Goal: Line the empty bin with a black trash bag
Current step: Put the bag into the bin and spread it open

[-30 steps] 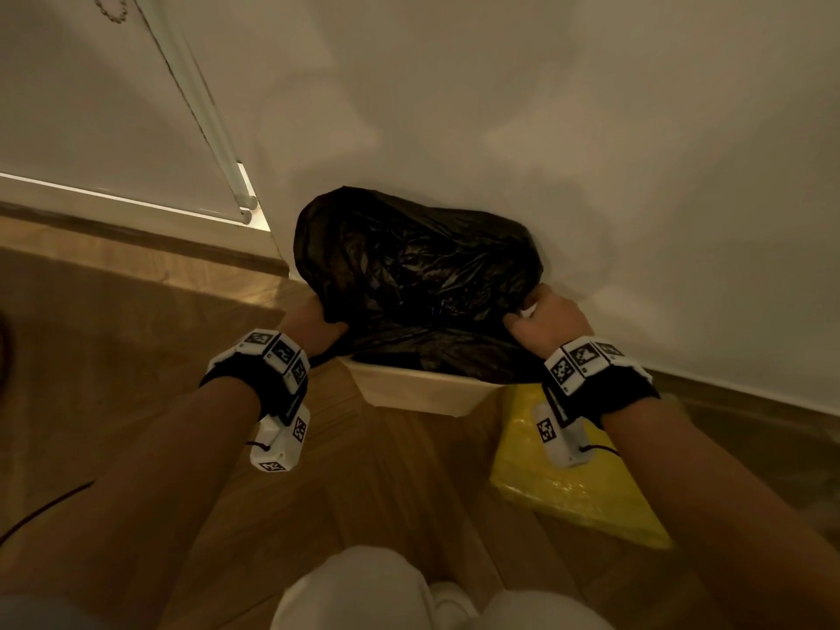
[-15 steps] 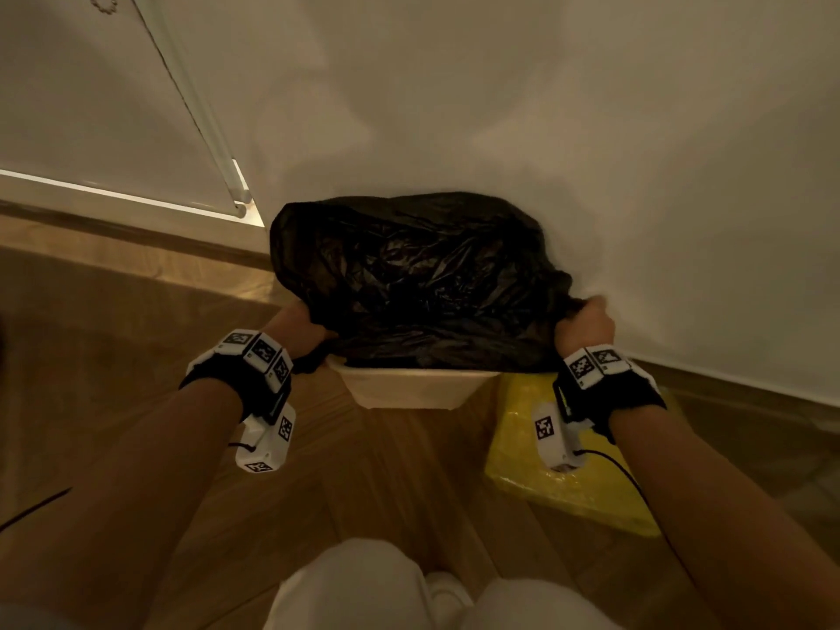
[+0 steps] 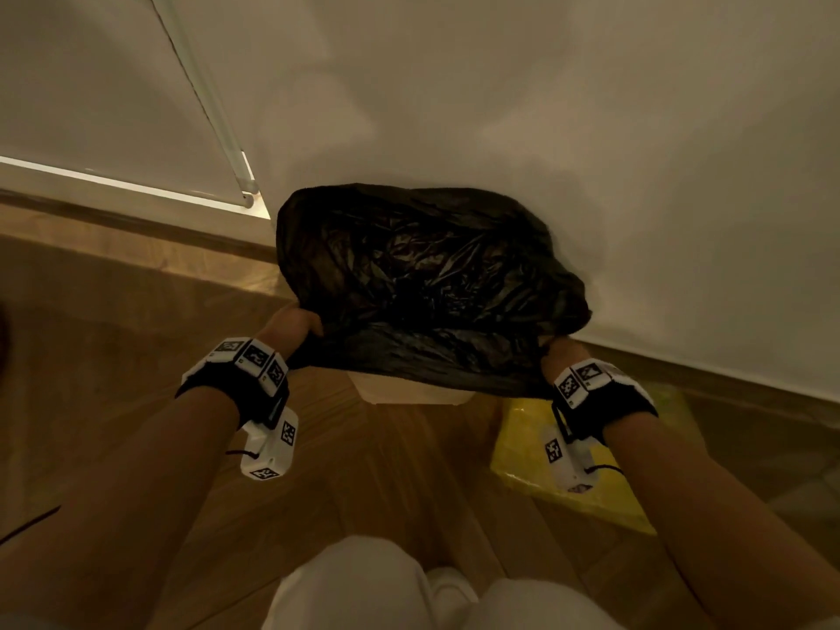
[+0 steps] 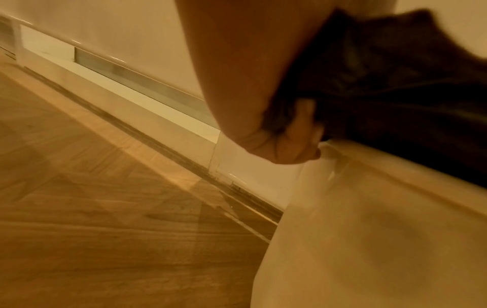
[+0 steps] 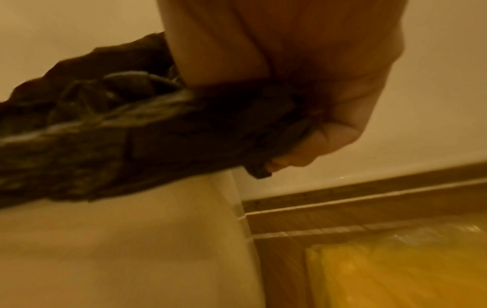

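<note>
A black trash bag (image 3: 422,279) billows over the cream bin (image 3: 404,393), which stands against the wall; only the bin's near rim shows below the plastic. My left hand (image 3: 291,322) grips the bag's left edge, its fingers (image 4: 295,129) curled round bunched plastic just above the bin's corner (image 4: 342,162). My right hand (image 3: 557,354) grips the right edge, the bag (image 5: 131,129) stretched taut from its fist (image 5: 329,125) across the bin wall (image 5: 131,239). The bin's inside is hidden.
A yellow plastic package (image 3: 586,475) lies on the wooden floor (image 3: 136,334) right of the bin, under my right wrist. White wall (image 3: 591,152) behind; a baseboard and door frame (image 3: 218,129) at the left. My knees (image 3: 363,588) are at the bottom.
Both hands have moved apart and toward me, stretching the bag's mouth wider and pulling its near edge down over the bin's front rim.
</note>
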